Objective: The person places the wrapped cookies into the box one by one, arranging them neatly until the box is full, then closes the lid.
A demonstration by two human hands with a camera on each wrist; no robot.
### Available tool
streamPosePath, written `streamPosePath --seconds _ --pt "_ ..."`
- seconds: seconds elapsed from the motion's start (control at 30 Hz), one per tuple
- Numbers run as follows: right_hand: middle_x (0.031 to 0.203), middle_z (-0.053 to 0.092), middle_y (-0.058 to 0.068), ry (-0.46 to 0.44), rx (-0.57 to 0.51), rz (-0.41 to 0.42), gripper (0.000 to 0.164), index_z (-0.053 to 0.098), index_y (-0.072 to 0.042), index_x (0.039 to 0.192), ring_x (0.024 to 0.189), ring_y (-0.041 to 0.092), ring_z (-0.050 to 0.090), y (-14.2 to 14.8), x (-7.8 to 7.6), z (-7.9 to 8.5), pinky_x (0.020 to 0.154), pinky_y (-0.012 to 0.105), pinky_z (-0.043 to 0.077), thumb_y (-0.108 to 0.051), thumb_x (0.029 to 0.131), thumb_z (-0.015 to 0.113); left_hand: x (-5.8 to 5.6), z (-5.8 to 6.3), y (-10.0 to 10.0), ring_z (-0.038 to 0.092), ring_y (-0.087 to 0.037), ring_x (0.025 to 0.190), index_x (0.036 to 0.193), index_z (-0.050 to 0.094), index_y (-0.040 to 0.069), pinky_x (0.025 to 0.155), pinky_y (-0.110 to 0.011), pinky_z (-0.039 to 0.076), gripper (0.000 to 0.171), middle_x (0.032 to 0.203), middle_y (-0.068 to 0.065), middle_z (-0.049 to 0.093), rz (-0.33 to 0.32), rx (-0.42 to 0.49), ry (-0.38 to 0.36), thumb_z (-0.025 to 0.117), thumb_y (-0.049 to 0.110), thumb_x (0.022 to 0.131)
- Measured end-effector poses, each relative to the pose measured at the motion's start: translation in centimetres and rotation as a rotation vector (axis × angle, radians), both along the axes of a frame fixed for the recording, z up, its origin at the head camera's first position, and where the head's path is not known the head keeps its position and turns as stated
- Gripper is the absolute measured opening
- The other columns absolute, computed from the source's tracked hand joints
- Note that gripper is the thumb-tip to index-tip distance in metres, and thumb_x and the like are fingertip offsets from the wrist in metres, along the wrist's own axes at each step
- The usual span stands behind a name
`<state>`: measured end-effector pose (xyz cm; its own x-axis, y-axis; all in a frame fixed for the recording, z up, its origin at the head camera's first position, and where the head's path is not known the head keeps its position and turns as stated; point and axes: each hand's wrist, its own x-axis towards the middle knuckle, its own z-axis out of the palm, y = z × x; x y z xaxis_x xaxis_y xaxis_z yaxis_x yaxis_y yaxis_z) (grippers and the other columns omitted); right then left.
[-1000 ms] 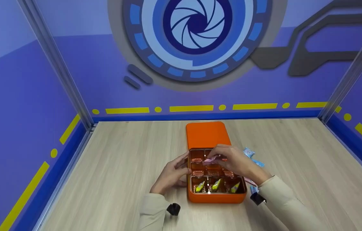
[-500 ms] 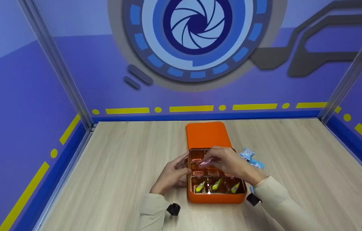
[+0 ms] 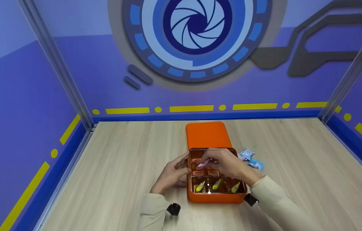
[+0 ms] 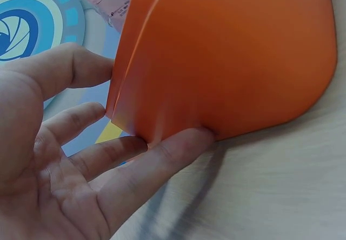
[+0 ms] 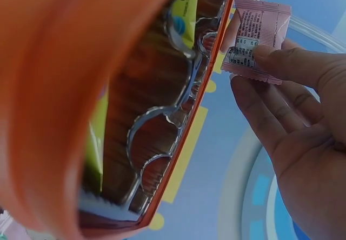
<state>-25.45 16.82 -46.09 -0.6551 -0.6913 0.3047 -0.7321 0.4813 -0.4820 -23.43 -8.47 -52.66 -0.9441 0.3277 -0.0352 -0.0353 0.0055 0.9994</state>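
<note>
Orange walls mark the box (image 3: 216, 198) in the head view, between the two hands: the left hand (image 3: 170, 173) touches its side, while the right hand (image 3: 227, 163) hovers above, pinching a pink packet (image 3: 202, 165). Compared with a second ago, that hand has shifted towards the left one, bringing the packet over the middle-row compartment (image 3: 197, 173) nearest the left hand; I read this as lining up, nothing let go yet. Yellow packets (image 3: 218, 184) lie nearer the body than the right hand, blue packets (image 3: 256, 164) to its right. Left wrist view: fingers spread, tips against the box. Right wrist view: thumb pressed on the packet's printed face
</note>
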Motion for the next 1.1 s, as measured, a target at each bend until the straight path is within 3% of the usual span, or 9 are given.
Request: streamPosePath --seconds 0.4,0.73,0.93,1.1 --pt "0.107 0.074 -0.004 -0.036 0.013 0.017 0.022 0.079 -0.010 0.113 0.101 0.014 0.069 -0.5 0.0 0.0 0.094 0.034 0.060 0.002 0.095 0.077 -0.1 0.1 0.0 0.066 -0.033 0.122 0.165 0.043 0.019 0.072 -0.052 0.065 0.075 0.164 -0.020 0.043 0.000 0.005 -0.014 0.069 0.007 0.096" --pt "0.104 0.073 0.000 -0.007 0.001 0.047 0.020 0.078 -0.005 0.111 0.097 0.016 0.071 -0.9 -0.2 -0.7 0.091 0.033 0.061 0.006 0.096 0.074 -0.1 -0.1 0.0 0.057 -0.037 0.135 0.164 0.044 0.019 0.073 -0.052 0.065 0.076 0.163 -0.021 0.043 0.013 -0.002 -0.017 0.070 0.007 0.094" --pt "0.104 0.074 0.000 -0.045 -0.004 0.048 0.022 0.078 -0.007 0.111 0.096 0.017 0.070 -1.0 -0.2 -0.8 0.091 0.036 0.062 0.007 0.095 0.074 -0.1 0.0 0.0 0.050 -0.038 0.142 0.165 0.043 0.018 0.072 -0.051 0.065 0.076 0.164 -0.021 0.042 0.007 -0.002 -0.006 0.069 0.006 0.094" --pt "0.106 0.074 0.000 -0.062 0.007 0.040 0.024 0.079 -0.007 0.112 0.098 0.016 0.069 -1.1 -0.2 -1.0 0.093 0.039 0.061 0.009 0.094 0.074 -0.1 0.0 0.0 0.053 -0.039 0.139 0.165 0.041 0.018 0.073 -0.052 0.065 0.077 0.165 -0.022 0.040 -0.001 0.015 -0.023 0.068 0.005 0.095"
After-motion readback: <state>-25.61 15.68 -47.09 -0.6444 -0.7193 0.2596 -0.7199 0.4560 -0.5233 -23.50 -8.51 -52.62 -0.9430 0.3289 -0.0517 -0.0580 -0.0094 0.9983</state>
